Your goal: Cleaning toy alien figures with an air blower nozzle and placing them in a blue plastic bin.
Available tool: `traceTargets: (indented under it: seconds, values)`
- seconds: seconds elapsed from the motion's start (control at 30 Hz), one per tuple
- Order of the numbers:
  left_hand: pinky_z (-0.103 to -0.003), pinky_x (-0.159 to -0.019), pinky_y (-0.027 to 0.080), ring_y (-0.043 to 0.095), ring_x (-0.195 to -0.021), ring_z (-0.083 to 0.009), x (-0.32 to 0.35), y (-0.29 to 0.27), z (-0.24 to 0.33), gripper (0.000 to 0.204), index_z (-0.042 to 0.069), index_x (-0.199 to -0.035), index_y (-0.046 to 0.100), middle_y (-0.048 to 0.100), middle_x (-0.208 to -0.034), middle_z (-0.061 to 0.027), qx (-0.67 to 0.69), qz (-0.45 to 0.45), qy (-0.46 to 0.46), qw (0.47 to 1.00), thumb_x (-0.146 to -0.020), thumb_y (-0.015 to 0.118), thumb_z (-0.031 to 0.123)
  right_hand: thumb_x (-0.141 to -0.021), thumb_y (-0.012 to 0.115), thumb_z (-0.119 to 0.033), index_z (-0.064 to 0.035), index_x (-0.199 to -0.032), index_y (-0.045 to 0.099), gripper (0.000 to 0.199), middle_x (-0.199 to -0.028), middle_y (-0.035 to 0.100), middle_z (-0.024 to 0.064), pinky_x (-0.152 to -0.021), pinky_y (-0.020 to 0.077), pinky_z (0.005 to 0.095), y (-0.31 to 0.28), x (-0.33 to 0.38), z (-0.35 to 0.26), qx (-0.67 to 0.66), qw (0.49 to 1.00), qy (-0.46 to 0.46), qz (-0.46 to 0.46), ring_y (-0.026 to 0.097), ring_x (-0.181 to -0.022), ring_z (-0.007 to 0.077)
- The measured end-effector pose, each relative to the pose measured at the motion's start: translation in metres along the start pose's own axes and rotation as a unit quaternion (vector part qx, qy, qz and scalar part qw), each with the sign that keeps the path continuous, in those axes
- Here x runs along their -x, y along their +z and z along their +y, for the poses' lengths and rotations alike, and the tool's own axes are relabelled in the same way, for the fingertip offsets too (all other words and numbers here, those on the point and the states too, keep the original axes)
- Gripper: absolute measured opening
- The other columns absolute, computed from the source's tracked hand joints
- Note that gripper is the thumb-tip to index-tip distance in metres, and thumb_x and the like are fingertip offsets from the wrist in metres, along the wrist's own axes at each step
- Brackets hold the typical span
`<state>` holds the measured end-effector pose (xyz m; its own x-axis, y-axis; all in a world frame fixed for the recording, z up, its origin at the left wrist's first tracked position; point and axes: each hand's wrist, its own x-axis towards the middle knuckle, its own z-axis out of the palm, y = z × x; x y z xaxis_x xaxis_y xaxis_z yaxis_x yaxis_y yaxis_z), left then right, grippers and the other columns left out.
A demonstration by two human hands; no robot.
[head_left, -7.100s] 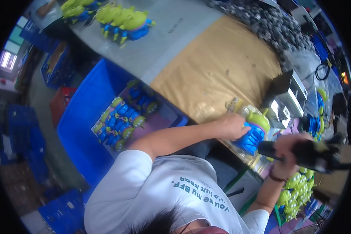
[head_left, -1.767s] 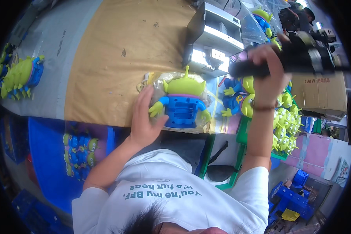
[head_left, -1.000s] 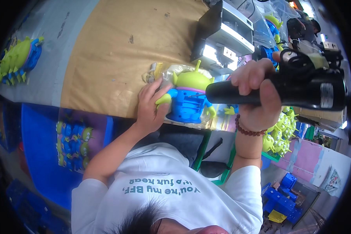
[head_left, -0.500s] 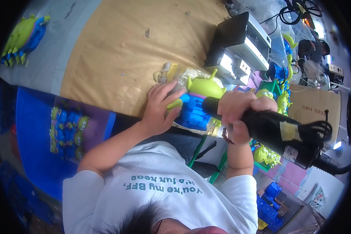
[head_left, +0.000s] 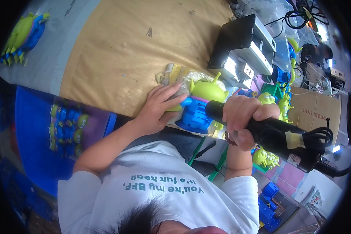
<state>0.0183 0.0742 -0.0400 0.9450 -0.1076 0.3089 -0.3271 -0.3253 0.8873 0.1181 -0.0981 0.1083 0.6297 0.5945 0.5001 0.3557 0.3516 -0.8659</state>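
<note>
A green and blue alien toy figure (head_left: 197, 117) lies on a wrapped pad (head_left: 171, 74) at the table's front edge, its blue back turned up. My left hand (head_left: 158, 105) is closed on the figure's arm at its left side. My right hand (head_left: 250, 117) grips a black corded electric screwdriver (head_left: 279, 130), whose front end meets the right side of the blue back. The tip of the screwdriver is hidden, so I cannot tell whether it sits on a screw.
A black and white machine (head_left: 241, 48) stands on the table (head_left: 117, 50) beyond my right hand. Several alien figures (head_left: 25, 35) stand at the far left. A blue bin (head_left: 39, 136) and a cardboard box (head_left: 314, 111) flank me. Further back on the right is another person (head_left: 314, 54).
The view has shifted slightly, so most things sit a little lower and further right. Both hands keep their hold on the toy figure and the electric screwdriver.
</note>
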Motion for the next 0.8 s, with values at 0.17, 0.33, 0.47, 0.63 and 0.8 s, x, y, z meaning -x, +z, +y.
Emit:
traceTargets:
  seconds: [0.17, 0.33, 0.47, 0.63, 0.8]
  values:
    - [-0.047, -0.111, 0.025, 0.038, -0.134, -0.036, 0.003, 0.003, -0.006, 0.054, 0.011, -0.136, 0.052, 0.038, -0.147, -0.02, -0.032, -0.016, 0.022, 0.999, -0.084, 0.066, 0.016, -0.079, 0.069, -0.006, -0.0092, -0.11, 0.042, 0.04, -0.071, 0.053, 0.0014, -0.059, 0.0464, 0.0316, -0.009, -0.003, 0.008, -0.041, 0.998, -0.03, -0.044, 0.053, -0.057, 0.0136]
    - [-0.052, -0.11, 0.026, 0.032, -0.135, -0.038, 0.002, 0.004, 0.007, 0.088, 0.019, -0.142, 0.039, 0.03, -0.148, -0.0204, -0.054, -0.007, 0.051, 0.997, -0.066, 0.083, 0.028, -0.074, 0.073, -0.006, -0.0068, -0.093, 0.047, 0.032, -0.067, 0.055, 0.0058, -0.059, 0.0487, 0.0343, -0.007, -0.006, 0.002, -0.017, 1.0, -0.006, -0.024, 0.057, -0.06, 0.0198]
    - [-0.052, -0.11, 0.026, 0.034, -0.133, -0.0395, 0.004, 0.012, 0.005, 0.093, 0.019, -0.139, 0.041, 0.03, -0.147, -0.021, -0.12, 0.006, 0.069, 0.99, -0.059, 0.087, 0.028, -0.075, 0.069, -0.002, -0.0065, -0.098, 0.046, 0.032, -0.071, 0.054, 0.0053, -0.065, 0.0486, 0.0372, -0.013, -0.004, -0.029, -0.004, 0.999, 0.012, 0.04, 0.057, -0.062, 0.0202]
    - [-0.052, -0.109, 0.027, 0.036, -0.13, -0.0407, 0.003, 0.018, 0.007, 0.095, 0.019, -0.137, 0.044, 0.031, -0.147, -0.0207, -0.135, 0.02, 0.065, 0.989, -0.054, 0.089, 0.026, -0.08, 0.061, -0.002, -0.0013, -0.102, 0.049, 0.025, -0.074, 0.051, 0.006, -0.069, 0.0475, 0.0364, -0.07, -0.015, -0.059, 0.024, 0.973, -0.008, 0.231, 0.053, -0.066, 0.0175]
    - [-0.051, -0.108, 0.027, 0.036, -0.13, -0.0401, 0.004, 0.019, 0.004, 0.091, 0.016, -0.136, 0.044, 0.031, -0.147, -0.0223, -0.15, 0.021, 0.082, 0.985, -0.059, 0.086, 0.036, -0.08, 0.065, -0.002, 0.0065, -0.081, 0.057, 0.012, -0.07, 0.057, 0.0108, -0.069, 0.0503, 0.0345, -0.115, -0.045, -0.021, 0.105, 0.939, -0.018, 0.328, 0.058, -0.067, 0.0211]
